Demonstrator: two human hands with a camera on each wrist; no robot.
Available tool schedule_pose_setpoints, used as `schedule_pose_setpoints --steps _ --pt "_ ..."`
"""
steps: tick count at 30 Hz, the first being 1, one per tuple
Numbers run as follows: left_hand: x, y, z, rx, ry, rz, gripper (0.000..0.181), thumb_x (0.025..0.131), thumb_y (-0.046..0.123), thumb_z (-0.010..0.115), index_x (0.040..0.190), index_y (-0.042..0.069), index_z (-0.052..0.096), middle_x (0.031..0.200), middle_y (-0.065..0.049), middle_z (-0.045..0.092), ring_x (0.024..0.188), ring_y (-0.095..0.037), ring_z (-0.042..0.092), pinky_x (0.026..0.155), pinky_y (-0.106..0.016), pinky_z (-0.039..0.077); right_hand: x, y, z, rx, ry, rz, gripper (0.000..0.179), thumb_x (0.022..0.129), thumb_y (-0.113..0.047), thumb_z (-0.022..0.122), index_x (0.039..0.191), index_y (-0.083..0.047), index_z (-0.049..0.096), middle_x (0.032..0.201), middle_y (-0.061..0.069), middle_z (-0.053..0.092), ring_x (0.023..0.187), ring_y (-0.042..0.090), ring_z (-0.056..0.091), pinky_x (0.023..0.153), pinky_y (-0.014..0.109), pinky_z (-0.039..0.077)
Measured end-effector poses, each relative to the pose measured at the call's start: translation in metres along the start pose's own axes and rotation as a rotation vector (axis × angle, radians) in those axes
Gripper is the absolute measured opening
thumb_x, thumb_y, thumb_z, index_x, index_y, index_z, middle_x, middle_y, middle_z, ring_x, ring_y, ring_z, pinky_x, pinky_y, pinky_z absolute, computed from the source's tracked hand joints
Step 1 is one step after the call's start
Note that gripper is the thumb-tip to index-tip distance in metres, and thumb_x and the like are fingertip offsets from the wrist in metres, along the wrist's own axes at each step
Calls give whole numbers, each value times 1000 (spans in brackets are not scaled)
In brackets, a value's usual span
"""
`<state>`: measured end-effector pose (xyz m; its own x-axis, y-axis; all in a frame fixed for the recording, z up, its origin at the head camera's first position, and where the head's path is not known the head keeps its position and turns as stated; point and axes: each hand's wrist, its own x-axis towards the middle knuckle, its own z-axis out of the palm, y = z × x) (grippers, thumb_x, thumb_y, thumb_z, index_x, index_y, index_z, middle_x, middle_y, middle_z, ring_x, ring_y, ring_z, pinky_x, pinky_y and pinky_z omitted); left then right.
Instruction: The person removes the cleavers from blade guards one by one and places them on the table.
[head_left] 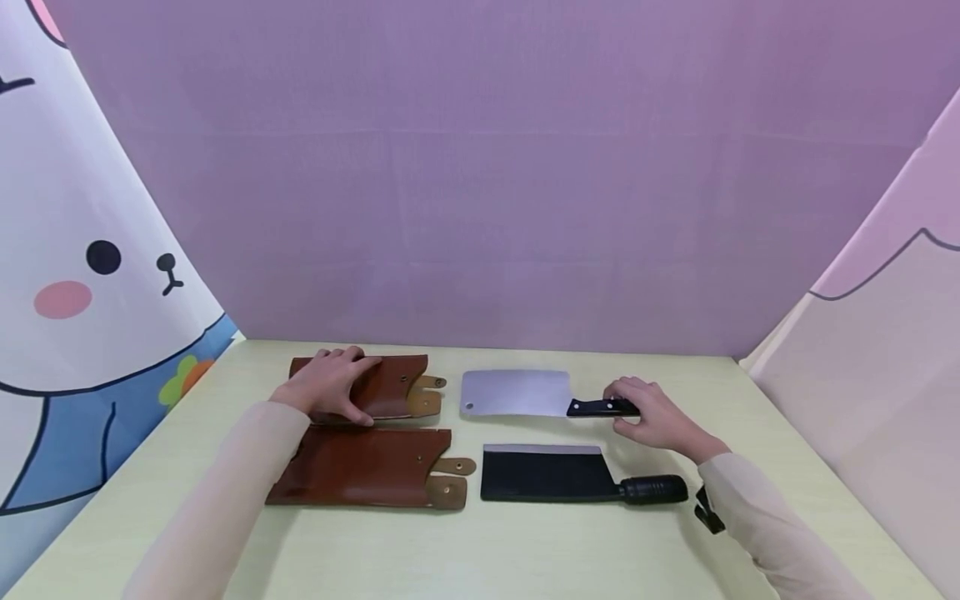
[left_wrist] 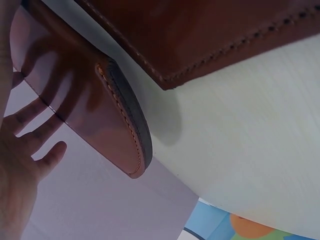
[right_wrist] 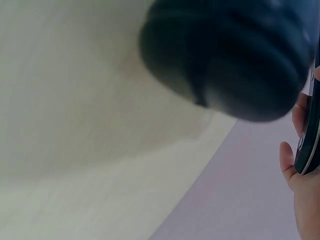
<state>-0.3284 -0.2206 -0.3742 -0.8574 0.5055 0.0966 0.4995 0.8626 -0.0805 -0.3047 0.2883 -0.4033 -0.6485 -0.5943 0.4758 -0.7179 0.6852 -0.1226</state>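
Observation:
My left hand (head_left: 333,383) spans the farther brown leather sheath (head_left: 390,385), thumb at its near edge and fingers over its far edge. In the left wrist view, fingertips (left_wrist: 45,122) touch the edge of that glossy sheath (left_wrist: 100,115). A second, larger leather sheath (head_left: 367,467) lies just nearer. On the right, my right hand (head_left: 656,417) holds the black riveted handle (head_left: 592,407) of a silver cleaver (head_left: 517,393). Nearer lies a dark-bladed cleaver (head_left: 547,475) with a ribbed black handle (head_left: 654,489), which looms blurred in the right wrist view.
Both sheaths have open ends with snap straps (head_left: 453,466) facing right, toward the blades. The pale table (head_left: 540,550) ends at a purple backdrop (head_left: 480,208). Cartoon-printed panels (head_left: 97,350) rise at the left and right sides.

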Motion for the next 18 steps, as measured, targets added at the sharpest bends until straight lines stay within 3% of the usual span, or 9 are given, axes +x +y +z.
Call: schedule_pose_setpoints --steps 13,18 --pt "7 7 2 26 -22 7 102 59 67 70 139 12 38 128 -18 46 115 -38 47 94 -60 33 -9 6 -2 6 11 -7 30 65 -2 69 93 -7 60 83 3 61 75 14 53 67 33 43" --pt "12 8 5 25 -23 4 103 58 67 71 140 13 37 129 -18 45 116 -39 47 94 -60 32 -13 10 -2 -5 -4 10 30 65 -3 69 93 -9 60 82 -3 59 75 11 50 65 31 40"
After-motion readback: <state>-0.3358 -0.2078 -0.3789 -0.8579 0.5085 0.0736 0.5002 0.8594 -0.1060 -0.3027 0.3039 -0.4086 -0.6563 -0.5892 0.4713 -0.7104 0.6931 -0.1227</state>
